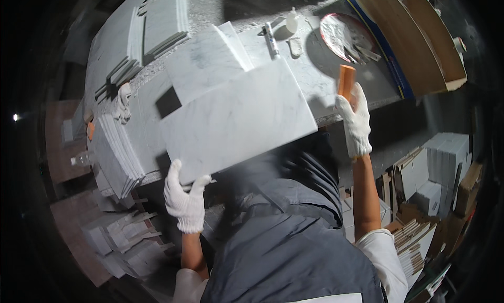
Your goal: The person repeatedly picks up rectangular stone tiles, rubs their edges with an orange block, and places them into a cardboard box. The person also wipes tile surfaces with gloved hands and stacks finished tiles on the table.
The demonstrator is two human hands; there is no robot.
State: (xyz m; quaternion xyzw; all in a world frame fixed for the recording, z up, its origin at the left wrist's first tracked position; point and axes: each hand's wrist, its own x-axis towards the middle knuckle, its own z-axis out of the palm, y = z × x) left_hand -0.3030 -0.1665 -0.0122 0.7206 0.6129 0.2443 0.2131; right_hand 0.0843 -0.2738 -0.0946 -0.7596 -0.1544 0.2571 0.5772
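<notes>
A large pale grey-veined marble tile (pixel 247 117) lies tilted over the near edge of the worktable, partly on top of another marble tile (pixel 202 59). My left hand (pixel 186 203), in a white knit glove, grips the large tile by its near left corner, thumb and fingers closed at the edge. To the right of the tile, my gloved right hand (pixel 356 124) is closed around an orange rectangular block (pixel 346 81), which sticks up from the fingers. The block is apart from the tile. My palm hides its lower end.
Tile stacks stand at left (pixel 118 156) and far left (pixel 165 22). A marker (pixel 272 39), a small squeeze bottle (pixel 292 20) and a red-rimmed dish (pixel 322 36) of white paste lie beyond. A cardboard box (pixel 415 35) sits far right; packed tiles (pixel 443 151) stand below.
</notes>
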